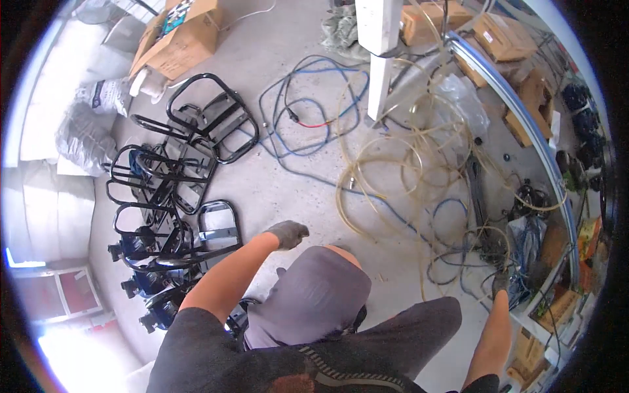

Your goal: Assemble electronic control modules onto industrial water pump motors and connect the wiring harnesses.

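My left hand point(289, 234), in a grey work glove, hangs above the concrete floor beside my raised knee. Its fingers are curled together with nothing visible in them. Closest to it, on the left, is a black tubular metal frame point(218, 226) with a flat panel; several similar frames point(190, 157) lie piled beyond. My right arm stretches out to the far right. The gloved right hand point(500, 283) is beside a clear plastic bag point(526, 245) and dark tangled cables; its fingers blend into the clutter, so any hold is hidden.
Tangled yellowish hoses point(419, 157) and a blue hose point(314, 173) spread over the floor ahead. A white post point(379, 39) stands among them. An open cardboard box point(180, 49) sits at the far left. A curved blue-and-white rail point(524, 105) borders boxes on the right.
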{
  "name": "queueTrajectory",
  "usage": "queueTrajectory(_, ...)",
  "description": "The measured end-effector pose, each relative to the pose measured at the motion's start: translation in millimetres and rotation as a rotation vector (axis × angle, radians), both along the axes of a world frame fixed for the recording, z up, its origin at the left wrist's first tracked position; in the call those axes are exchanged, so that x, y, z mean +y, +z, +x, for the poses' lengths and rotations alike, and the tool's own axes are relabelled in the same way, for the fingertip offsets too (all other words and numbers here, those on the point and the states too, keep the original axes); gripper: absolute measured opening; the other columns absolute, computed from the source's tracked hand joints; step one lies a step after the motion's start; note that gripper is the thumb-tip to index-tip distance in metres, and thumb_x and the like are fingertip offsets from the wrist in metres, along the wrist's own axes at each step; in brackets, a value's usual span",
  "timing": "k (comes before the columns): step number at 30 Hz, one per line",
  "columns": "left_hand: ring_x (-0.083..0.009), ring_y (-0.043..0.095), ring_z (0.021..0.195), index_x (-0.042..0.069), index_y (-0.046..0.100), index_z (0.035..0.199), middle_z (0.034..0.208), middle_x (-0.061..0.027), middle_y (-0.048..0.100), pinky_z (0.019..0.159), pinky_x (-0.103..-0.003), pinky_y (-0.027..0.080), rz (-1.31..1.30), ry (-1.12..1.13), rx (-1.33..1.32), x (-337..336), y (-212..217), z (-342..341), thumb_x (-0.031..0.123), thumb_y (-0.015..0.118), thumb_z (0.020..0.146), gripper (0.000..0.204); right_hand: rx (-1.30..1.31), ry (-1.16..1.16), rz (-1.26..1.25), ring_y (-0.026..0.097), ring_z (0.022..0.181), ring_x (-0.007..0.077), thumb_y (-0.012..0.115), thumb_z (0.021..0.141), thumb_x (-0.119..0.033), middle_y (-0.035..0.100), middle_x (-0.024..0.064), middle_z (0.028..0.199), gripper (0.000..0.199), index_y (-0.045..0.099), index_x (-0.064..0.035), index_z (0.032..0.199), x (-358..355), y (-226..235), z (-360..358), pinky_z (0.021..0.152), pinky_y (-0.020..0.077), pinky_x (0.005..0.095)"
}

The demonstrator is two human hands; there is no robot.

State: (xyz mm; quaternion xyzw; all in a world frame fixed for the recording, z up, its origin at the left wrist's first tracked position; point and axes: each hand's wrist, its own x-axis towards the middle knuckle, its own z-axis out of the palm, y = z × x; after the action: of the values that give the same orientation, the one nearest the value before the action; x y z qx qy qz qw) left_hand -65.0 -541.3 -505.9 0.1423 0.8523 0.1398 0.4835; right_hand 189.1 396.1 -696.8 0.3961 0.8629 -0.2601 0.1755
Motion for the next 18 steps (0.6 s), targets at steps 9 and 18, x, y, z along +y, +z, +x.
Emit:
queueTrajectory(9,-0.0405,0.054,0.134,0.016,0.057,0.144,0.154,-0.016,0.05,0.109,-0.046,0.048,-0.085,0.424,0.522,-10.8,-63.7,-191.0,0.019,0.061,0.09,0.054,0.523,-0.307,-0.127,0.033,0.151,0.0258,0.048,0.11,-0.021,0.03,0.0093,0.169,0.058,0.03,-0.0086,0.163,-97.8,101.4,34.6,0.122,0.0307,0.041)
queueTrajectory(18,-0.0379,0.005,0.161,0.025,0.058,0.146,0.173,-0.0041,0.022,0.117,-0.079,0.005,-0.49,0.02,0.346,38.7,-94.4,-313.2,0.021,0.062,0.083,0.063,0.277,-0.588,-0.348,0.056,0.131,0.0224,0.05,0.109,-0.02,0.056,0.0115,0.149,0.047,0.045,-0.0118,0.156,-191.4,141.2,235.6,0.104,0.0455,0.0352)
